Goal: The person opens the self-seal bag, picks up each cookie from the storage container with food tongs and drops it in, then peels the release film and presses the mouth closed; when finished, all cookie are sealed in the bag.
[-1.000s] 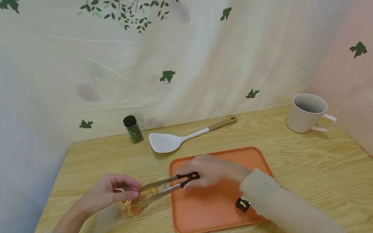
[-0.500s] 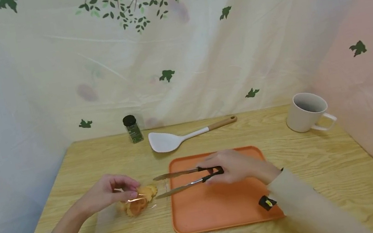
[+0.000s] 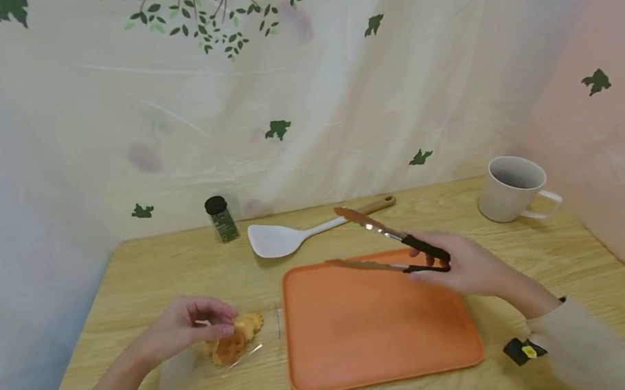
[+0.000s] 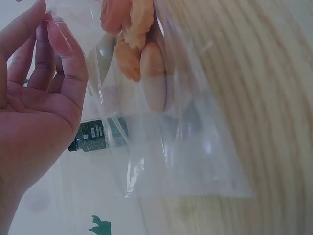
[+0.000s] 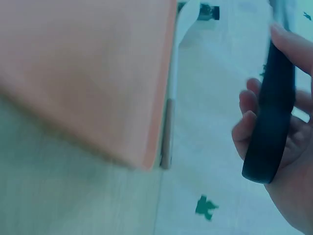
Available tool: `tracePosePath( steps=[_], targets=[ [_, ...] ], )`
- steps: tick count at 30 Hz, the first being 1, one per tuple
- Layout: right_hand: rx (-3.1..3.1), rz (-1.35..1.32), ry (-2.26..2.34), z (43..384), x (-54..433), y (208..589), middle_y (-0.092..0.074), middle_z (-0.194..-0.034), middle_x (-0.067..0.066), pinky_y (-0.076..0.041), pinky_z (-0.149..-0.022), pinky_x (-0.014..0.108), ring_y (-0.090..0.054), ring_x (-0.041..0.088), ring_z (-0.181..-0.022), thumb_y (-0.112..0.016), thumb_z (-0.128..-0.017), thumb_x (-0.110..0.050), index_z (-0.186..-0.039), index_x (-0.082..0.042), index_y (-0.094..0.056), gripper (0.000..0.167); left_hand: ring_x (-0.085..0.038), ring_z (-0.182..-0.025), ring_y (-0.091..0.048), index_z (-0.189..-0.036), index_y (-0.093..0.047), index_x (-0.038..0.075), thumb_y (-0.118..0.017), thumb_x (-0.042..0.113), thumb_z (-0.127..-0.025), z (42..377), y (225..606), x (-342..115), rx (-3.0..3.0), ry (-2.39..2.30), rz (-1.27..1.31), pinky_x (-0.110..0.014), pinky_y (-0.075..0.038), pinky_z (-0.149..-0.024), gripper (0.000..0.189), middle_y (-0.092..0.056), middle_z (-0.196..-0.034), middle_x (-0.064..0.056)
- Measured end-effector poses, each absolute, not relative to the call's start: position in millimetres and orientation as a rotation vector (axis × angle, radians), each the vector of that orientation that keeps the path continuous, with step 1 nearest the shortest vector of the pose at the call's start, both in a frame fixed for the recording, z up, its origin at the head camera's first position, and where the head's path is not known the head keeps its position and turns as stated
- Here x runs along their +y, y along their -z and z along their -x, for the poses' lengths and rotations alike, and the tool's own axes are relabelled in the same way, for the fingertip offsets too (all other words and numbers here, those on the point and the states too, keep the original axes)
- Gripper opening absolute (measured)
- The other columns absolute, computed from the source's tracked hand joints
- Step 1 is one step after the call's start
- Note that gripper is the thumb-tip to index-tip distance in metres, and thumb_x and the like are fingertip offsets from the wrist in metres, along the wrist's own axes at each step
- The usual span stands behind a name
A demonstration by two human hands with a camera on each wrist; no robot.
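Note:
My left hand (image 3: 185,327) pinches the upper edge of a clear plastic bag (image 4: 181,152) on the left of the table. Inside the bag lie several yellow and orange-brown food-like pieces (image 3: 232,345), some with ruffled edges; their exact kind is unclear. My right hand (image 3: 470,265) grips a pair of tongs (image 3: 427,248) by their black handles, above the right part of the orange tray (image 3: 374,330). The tongs' arms are spread apart and point up and left, with nothing between them. In the right wrist view, the dark handle (image 5: 271,107) crosses my fingers.
A white spatula (image 3: 276,239) with a wooden handle lies behind the tray. At the back left stands a jar (image 3: 223,221) with a black lid. A light mug (image 3: 504,197) stands at the back right, its handle facing right. Patterned cloth (image 3: 293,87) hangs behind the table.
The tongs have moved from beside the bag and my left hand to the right, over the tray, tilting upward as their arms spread wider. My left hand has stayed at the bag.

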State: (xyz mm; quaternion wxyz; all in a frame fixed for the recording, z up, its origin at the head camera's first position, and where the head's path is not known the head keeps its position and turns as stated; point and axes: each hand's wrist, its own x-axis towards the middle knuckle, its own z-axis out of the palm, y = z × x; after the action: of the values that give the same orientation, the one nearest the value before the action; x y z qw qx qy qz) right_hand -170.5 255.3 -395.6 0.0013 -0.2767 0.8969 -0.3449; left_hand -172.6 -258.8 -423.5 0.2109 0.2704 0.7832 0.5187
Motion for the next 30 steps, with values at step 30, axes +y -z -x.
tracePosePath(
  steps=[30],
  targets=[
    [2.964,0.033,0.901,120,384,434,-0.064,-0.122,0.024,-0.052,-0.075,0.047,-0.058,0.042,-0.107,-0.077,-0.090,-0.044,-0.137,0.005,-0.052,0.071,-0.011,-0.086,-0.067,-0.118,-0.068,-0.006,-0.070,0.010,-0.097,167,427,-265,2.183,-1.440,-0.680,-0.029,-0.057,-0.072,0.026,-0.072,-0.102,-0.014]
  ],
)
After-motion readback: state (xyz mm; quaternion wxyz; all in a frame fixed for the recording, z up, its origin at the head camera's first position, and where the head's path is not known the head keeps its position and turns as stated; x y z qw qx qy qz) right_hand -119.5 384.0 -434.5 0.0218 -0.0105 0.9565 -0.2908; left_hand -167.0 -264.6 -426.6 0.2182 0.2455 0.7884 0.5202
